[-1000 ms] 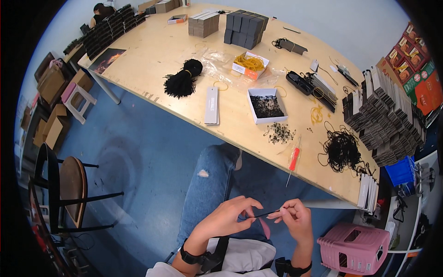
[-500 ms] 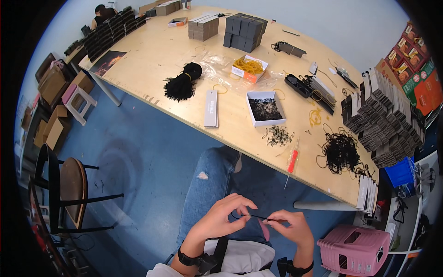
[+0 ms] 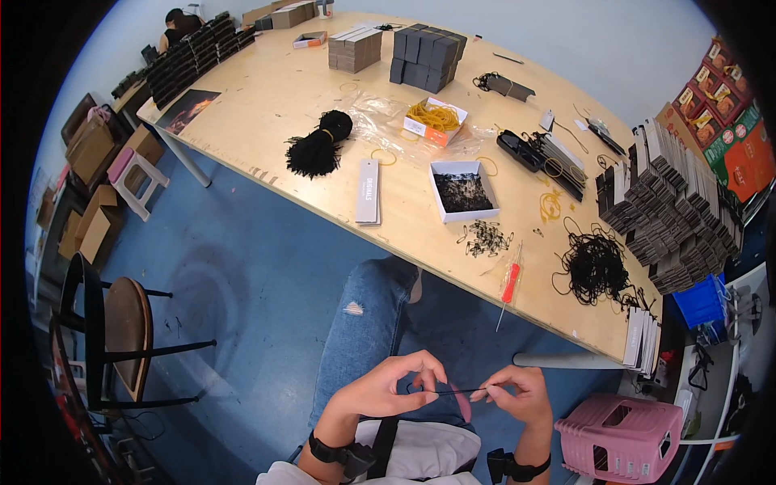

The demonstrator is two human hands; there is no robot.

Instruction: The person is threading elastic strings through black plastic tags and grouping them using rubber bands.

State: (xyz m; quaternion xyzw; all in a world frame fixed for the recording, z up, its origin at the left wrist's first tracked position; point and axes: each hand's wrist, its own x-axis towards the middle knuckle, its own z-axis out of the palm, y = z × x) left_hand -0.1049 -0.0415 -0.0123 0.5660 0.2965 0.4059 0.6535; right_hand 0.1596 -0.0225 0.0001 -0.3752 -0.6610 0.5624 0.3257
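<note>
Above my lap a thin black cord (image 3: pixel 459 393) is stretched between my hands. My left hand (image 3: pixel 386 390) has its thumb and curved fingers on one end, where a small loop shows by the fingers. The other end is pinched between the thumb and fingertips of my right hand (image 3: pixel 517 394). On the table's near right part lies a tangled heap of black cords (image 3: pixel 596 260). Left of it are a red-handled awl (image 3: pixel 510 283) and a scatter of small black safety pins (image 3: pixel 487 238). A white box (image 3: pixel 463 192) behind them holds more small black pieces.
Stacks of grey tags (image 3: pixel 679 202) line the table's right edge. Farther back are a box of yellow rubber bands (image 3: pixel 436 121), a black cord bundle (image 3: pixel 320 144), a white tag stack (image 3: pixel 368 191) and dark blocks (image 3: pixel 428 56). A pink crate (image 3: pixel 618 440) stands at my right, a chair (image 3: pixel 129 339) at left.
My left hand's fingers have shifted and curled more, and the cord between my hands now runs straighter and slightly lower. My right hand keeps its pinch.
</note>
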